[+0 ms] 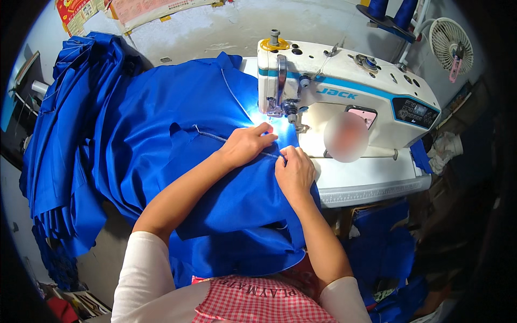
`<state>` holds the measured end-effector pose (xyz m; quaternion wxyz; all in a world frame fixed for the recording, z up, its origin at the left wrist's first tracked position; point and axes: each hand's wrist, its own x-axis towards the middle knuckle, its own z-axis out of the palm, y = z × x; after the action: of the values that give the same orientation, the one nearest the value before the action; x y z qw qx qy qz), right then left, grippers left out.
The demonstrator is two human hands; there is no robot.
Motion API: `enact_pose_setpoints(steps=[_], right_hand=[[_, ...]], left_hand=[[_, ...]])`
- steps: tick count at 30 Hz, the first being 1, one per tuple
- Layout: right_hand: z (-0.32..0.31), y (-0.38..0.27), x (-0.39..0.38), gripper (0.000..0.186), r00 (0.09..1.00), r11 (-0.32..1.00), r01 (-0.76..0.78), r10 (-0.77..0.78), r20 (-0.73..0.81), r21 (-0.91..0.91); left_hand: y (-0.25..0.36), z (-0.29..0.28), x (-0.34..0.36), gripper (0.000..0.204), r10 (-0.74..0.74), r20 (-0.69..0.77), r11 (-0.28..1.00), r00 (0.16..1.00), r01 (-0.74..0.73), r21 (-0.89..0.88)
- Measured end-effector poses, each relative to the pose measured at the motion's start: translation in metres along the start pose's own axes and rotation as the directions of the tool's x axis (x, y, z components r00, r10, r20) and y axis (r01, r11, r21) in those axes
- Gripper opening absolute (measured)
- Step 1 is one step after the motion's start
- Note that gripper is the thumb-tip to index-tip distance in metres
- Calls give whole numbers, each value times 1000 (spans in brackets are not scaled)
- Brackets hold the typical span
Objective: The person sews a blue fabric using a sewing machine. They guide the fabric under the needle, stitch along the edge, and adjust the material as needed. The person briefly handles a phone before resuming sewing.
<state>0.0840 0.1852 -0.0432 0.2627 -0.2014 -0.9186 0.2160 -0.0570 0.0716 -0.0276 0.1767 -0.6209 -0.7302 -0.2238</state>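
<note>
Single view: head-worn fisheye, left one of a side-by-side pair. Looks down and forward over the wearer's checked apron [237,308]; upright. Near range: left hand [245,144] and right hand [296,171] mid-frame, lockstitch sewing machine [336,75] upper right. Wall [215,29] along top; edges bow rimward.

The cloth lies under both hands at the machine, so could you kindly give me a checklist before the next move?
1. Right hand gripping the cloth: ok, fingers pinch it beside the white stitching.
2. Left hand well clear of the needle area: not ok, its fingers are close.
3. Machine light on: ok, glowing brightly.
4. Presser foot down: cannot tell, glare hides it.
5. Phone off the cloth: ok, apart to the right.
</note>
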Motion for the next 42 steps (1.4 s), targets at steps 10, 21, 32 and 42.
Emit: enact_pose_setpoints(steps=[10,21,32,42], right_hand=[[4,-2,-8,18,942,956,294,-292,-163,-13],[11,5,-9,23,956,953,284,-273,-112,106],[8,0,-6,8,938,942,336,-336,-85,-14],[5,-5,-6,16,993,987,114,-116,18,114]], left_hand=[[-7,16,2,25,-46,-58,998,997,48,40],[-8,17,2,8,-64,-215,997,974,70,19],[-2,18,-3,8,-122,-139,992,983,126,19],[-3,16,-3,12,-124,-130,992,984,127,16]])
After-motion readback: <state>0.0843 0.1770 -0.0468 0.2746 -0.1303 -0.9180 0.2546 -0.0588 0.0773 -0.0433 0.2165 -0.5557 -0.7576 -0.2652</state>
